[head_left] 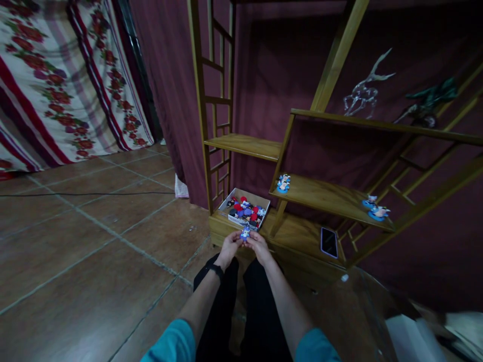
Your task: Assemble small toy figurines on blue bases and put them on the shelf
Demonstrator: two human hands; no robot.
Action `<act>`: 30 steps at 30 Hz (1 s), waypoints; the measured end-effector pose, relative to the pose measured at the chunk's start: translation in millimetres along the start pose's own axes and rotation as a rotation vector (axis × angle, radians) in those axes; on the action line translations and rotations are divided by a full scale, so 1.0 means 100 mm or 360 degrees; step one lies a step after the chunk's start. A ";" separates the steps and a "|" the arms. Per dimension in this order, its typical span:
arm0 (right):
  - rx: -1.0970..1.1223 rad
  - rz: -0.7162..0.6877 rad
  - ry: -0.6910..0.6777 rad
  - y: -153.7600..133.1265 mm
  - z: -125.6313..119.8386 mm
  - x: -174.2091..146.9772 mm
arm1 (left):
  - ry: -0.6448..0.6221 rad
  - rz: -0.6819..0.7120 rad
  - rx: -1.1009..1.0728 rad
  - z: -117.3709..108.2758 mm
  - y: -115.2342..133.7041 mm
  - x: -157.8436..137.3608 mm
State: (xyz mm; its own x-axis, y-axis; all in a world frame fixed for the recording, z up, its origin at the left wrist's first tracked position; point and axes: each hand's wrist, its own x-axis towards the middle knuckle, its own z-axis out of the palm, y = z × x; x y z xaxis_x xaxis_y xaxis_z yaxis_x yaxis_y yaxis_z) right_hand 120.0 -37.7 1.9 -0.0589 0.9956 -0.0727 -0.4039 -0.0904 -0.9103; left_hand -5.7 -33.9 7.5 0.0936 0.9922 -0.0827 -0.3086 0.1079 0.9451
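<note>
Pinching a small figurine, left hand and right hand both gripping it, box beyond

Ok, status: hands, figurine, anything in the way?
Left hand and right hand both on purple figurine. Figurine held at near side of open box. No obstruction visible.

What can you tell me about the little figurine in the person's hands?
The small figurine is white and bluish purple and looks like plastic. It appears upright, held between the left hand and the right hand, just on the wearer's side of the open box. Its finer details are too small to tell.
</note>
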 end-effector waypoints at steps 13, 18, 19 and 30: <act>0.0130 -0.0026 -0.0031 0.02 0.06 0.01 | 0.0127 0.0298 -0.0061 0.05 0.01 -0.01; 0.0117 -0.0053 -0.0029 -0.06 0.07 -0.05 | 0.0105 0.0286 -0.0045 0.06 0.03 -0.01; 0.0104 -0.0053 -0.0022 -0.07 0.06 -0.06 | 0.0105 0.0276 -0.0030 0.07 0.03 -0.02; 0.0054 -0.0008 0.0001 -0.09 -0.02 -0.11 | -0.0023 0.0047 -0.0017 0.12 0.05 -0.09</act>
State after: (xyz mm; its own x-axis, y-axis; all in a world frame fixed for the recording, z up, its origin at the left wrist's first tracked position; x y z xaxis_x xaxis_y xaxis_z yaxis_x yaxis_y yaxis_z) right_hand 126.3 -47.7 9.7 -0.0563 0.9961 -0.0684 -0.4351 -0.0861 -0.8962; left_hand 3.1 -42.8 17.1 0.0980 0.9939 -0.0505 -0.3215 0.0796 0.9436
